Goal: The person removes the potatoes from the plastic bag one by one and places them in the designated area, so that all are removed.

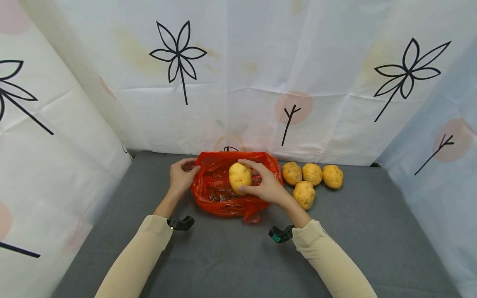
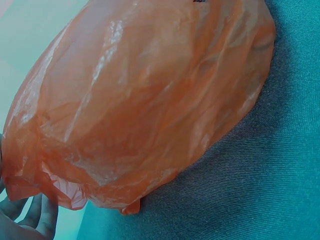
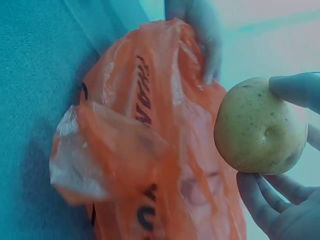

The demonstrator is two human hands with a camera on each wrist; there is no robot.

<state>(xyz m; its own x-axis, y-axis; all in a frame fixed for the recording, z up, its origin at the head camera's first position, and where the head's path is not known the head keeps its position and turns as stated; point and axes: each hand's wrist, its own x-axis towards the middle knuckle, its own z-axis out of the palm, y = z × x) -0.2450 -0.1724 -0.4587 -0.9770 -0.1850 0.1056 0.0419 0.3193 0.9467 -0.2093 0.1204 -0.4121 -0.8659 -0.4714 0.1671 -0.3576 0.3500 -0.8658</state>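
A red plastic bag [image 1: 216, 207] with black print lies on the table, its mouth spread wide and facing up. At the bag's left rim, my left hand [image 1: 181, 176] pinches the thin plastic between thumb and fingers; the left wrist view shows those fingertips [image 2: 49, 215] at the bag's gathered edge. A yellow potato [image 1: 239, 178] is held in my right hand [image 1: 269, 184], thumb on one side and fingers on the other. It hangs over the bag's mouth. In the right wrist view the potato [image 3: 260, 127] shows small dark specks.
Several more potatoes [image 1: 304, 195] rest in a loose cluster just right of the bag. All stand on a dark grey tabletop [image 1: 223, 256]. White cloth walls [image 1: 253, 74] with drawn flowers rise behind and at both sides. Each wrist wears a black band [image 1: 181, 223].
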